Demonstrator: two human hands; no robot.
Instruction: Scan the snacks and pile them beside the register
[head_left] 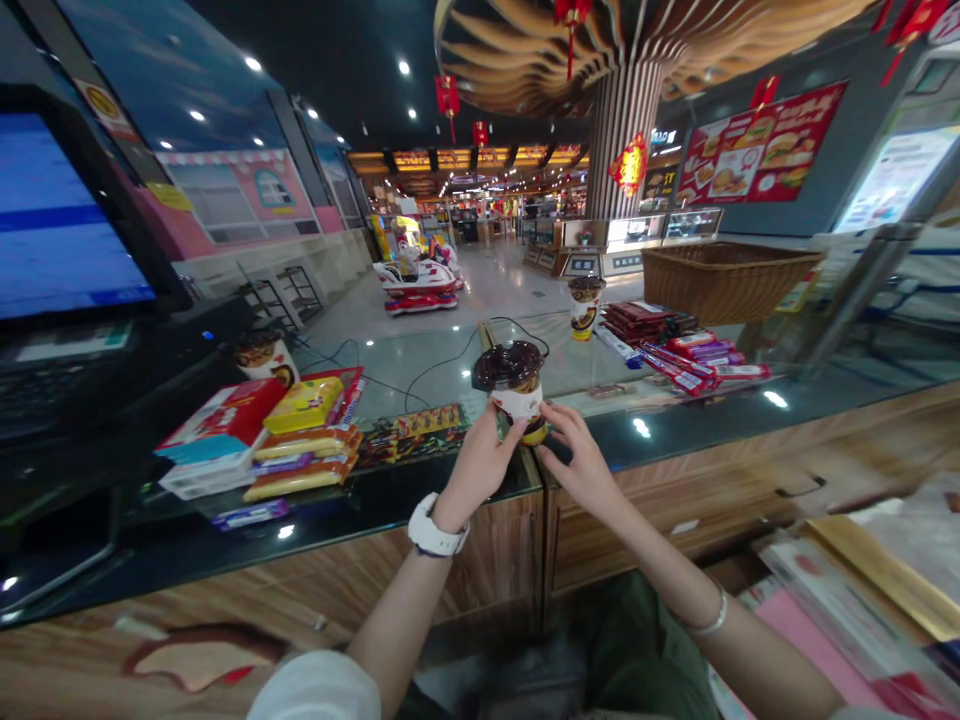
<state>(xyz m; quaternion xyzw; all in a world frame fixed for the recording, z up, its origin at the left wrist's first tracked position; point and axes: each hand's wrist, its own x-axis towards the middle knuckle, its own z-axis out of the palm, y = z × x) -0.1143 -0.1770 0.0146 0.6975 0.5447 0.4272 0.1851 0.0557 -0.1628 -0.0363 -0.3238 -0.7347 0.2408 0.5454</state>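
Note:
A drink cup (517,402) with a dark brown domed lid and a white and brown printed side stands nearly upright at the counter's inner edge. My left hand (484,458) is wrapped round its left side, with the thumb across the near face. On the cup's right side, the fingers of my right hand (579,462) press low down, bent and slightly apart. The cup is between both hands, and its far side is hidden. Just left of my left hand lie small packaged bars (420,425) in a row.
A similar cup (585,308) stands farther back, beside piled chocolate bars (682,360) and a wicker basket (727,275). At left are stacked snack packs (300,460), boxes (221,425), another cup (274,358) and a monitor (67,220). A black cable (420,375) crosses the glass counter.

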